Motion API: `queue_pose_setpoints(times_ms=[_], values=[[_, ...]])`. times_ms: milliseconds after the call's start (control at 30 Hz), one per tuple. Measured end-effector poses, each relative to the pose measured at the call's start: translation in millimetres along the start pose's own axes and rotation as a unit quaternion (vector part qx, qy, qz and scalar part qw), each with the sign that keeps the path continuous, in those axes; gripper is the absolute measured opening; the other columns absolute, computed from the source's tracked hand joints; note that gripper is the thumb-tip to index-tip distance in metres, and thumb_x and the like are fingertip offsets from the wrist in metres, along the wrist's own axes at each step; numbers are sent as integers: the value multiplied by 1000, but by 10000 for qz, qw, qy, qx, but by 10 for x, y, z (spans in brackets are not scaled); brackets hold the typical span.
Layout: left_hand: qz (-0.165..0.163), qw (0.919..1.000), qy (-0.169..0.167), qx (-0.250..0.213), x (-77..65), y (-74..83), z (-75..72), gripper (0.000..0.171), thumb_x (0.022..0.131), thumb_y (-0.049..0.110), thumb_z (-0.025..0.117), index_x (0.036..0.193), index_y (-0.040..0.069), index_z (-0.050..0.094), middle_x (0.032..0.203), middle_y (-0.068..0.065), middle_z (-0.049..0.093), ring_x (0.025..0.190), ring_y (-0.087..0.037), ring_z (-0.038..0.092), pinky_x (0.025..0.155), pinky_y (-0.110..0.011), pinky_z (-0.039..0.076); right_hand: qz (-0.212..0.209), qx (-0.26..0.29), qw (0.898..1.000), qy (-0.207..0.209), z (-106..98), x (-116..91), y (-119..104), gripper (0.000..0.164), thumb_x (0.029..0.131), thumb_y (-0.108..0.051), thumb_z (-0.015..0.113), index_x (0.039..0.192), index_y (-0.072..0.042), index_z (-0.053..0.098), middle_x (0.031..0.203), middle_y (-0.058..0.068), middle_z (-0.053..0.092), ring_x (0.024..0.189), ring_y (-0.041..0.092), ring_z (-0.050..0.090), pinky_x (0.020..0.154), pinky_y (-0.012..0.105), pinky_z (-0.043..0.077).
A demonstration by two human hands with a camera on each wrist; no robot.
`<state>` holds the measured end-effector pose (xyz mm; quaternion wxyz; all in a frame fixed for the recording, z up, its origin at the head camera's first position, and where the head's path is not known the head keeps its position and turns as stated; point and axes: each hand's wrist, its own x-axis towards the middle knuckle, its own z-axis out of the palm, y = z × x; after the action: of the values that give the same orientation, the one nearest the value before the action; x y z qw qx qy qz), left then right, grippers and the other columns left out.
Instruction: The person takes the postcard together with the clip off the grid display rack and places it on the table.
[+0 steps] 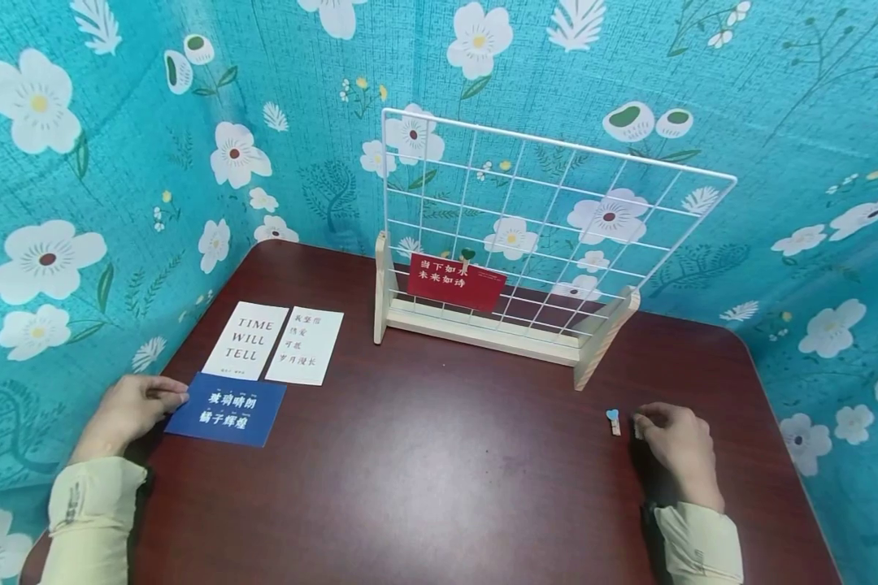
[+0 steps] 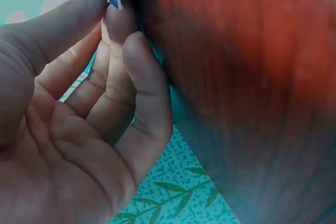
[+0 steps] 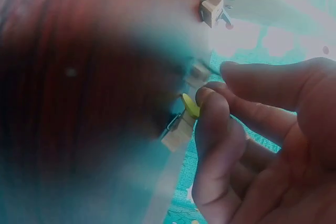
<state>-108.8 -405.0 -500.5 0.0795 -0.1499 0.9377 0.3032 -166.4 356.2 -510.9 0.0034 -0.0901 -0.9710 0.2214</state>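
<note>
Directly in front of the wire rack (image 1: 483, 337), the table (image 1: 439, 455) offers one broad bare stretch, room for a hand to slide up to the base. A narrower lane runs left of the rack, between its leg and the nearer white card (image 1: 305, 348); beyond that, the blue card (image 1: 227, 410) and left hand (image 1: 128, 410) block the side. Front right of the rack, a blue-heart clip (image 1: 613, 422) and the right hand (image 1: 676, 447) obstruct. The rack itself — upright, partly covered by a red card (image 1: 439, 294) — bars a straight reach toward the curtain (image 1: 512, 89) behind.
</note>
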Motion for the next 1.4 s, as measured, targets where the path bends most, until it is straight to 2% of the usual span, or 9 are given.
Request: queue_pose_setpoints(times_ms=[200, 400, 633, 733, 833, 1000, 1133, 1300, 1400], values=[[12, 9994, 277, 193, -38, 6, 27, 30, 97, 11, 70, 114, -14, 70, 99, -31, 74, 79, -28, 68, 65, -28, 48, 13, -71, 9998, -207, -6, 6, 19, 26, 96, -19, 66, 112, 0, 75, 107, 27, 75, 88, 38, 67, 64, 44, 50], [-90, 9993, 327, 168, -73, 18, 49, 30, 97, 10, 71, 115, -14, 69, 102, -33, 73, 82, -31, 67, 66, -30, 49, 43, -108, 9997, -211, -26, 18, -1, 26, 95, -19, 67, 112, -2, 75, 102, 23, 76, 84, 35, 66, 59, 37, 44], [-274, 9972, 573, 385, -146, 130, 29, 35, 94, 17, 75, 114, -11, 71, 111, -36, 70, 94, -45, 63, 74, -43, 48, -203, -68, 9998, 13, -69, -49, -152, 26, 95, -19, 70, 115, -2, 75, 111, 28, 74, 93, 43, 68, 66, 50, 51], [-60, 9949, 890, 469, -187, 308, 24, 37, 94, 22, 76, 113, -10, 72, 111, -36, 71, 92, -45, 65, 71, -44, 48, -427, 10, 9989, 191, -62, -91, -285, 26, 95, -17, 71, 116, -1, 75, 110, 28, 75, 95, 44, 70, 69, 55, 53], [254, 9931, 1086, 357, -194, 575, 49, 43, 95, 26, 77, 119, -10, 70, 109, -34, 72, 92, -45, 69, 74, -51, 51, -758, 137, 9962, 411, -24, -117, -441, 25, 95, -15, 72, 115, -1, 76, 104, 26, 77, 92, 42, 72, 71, 53, 54], [1046, 9845, 1408, 56, -180, 1064, 169, 51, 93, 25, 79, 130, -7, 66, 109, -30, 74, 95, -47, 74, 82, -60, 59, -1538, 515, 9816, 1013, 110, -122, -735, 19, 91, -9, 77, 109, -5, 79, 91, 14, 79, 75, 23, 72, 67, 34, 51], [1521, 9749, 1591, -344, -163, 1445, 301, 49, 90, 21, 83, 131, -2, 68, 112, -28, 76, 99, -45, 75, 85, -58, 62, -1980, 889, 9675, 1300, 217, -102, -951, 17, 90, -6, 79, 107, -5, 79, 90, 10, 79, 72, 19, 72, 64, 23, 52], [2102, 9590, 1716, -823, -66, 1804, 535, 43, 88, 16, 85, 126, 1, 72, 111, -22, 78, 101, -41, 76, 87, -55, 62, -2312, 1334, 9522, 1487, 287, -79, -1237, 23, 90, -5, 80, 113, -5, 79, 97, 13, 80, 74, 27, 75, 64, 36, 61], [2248, 9570, 1543, -992, -51, 1965, 635, 43, 89, 16, 84, 127, 3, 71, 116, -21, 77, 104, -40, 75, 90, -55, 62, -2463, 1517, 9451, 1520, 301, -61, -1410, 28, 90, -7, 80, 118, -7, 78, 103, 13, 80, 76, 27, 78, 64, 34, 60]])
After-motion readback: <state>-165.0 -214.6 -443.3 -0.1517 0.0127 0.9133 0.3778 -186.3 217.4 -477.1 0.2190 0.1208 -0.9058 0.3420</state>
